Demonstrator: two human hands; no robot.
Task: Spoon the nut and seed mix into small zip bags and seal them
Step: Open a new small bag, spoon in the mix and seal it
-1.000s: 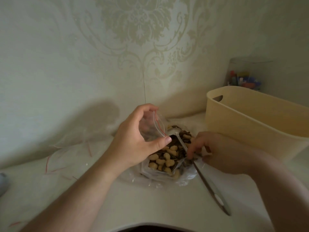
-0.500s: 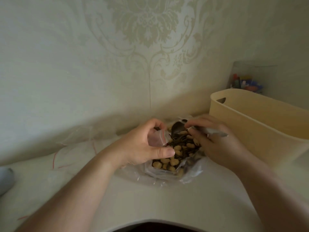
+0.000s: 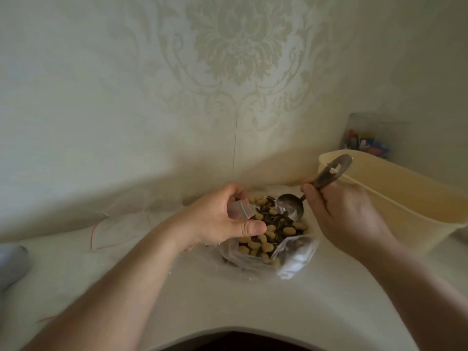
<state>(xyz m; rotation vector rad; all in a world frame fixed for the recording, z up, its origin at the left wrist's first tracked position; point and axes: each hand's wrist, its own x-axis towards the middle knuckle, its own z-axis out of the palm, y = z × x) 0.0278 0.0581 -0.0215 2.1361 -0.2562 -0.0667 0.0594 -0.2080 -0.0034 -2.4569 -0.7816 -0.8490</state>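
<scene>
We saw the left hand [image 3: 217, 221] pinching a small clear zip bag with a red seal strip [image 3: 240, 210] just above the heap of pale nuts and dark striped seeds [image 3: 273, 231] – which lay in a crumpled clear plastic bag [image 3: 296, 257] on the pale bench [image 3: 228, 300]. The right hand [image 3: 339, 216] gripped the handle of a metal spoon [image 3: 291, 207], its bowl resting on the mix. A cream plastic tub [image 3: 405, 198] stood just beside that hand.

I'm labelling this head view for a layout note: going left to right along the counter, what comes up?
Grey object → empty zip bags → left hand → spoon → right hand → cream tub.
</scene>
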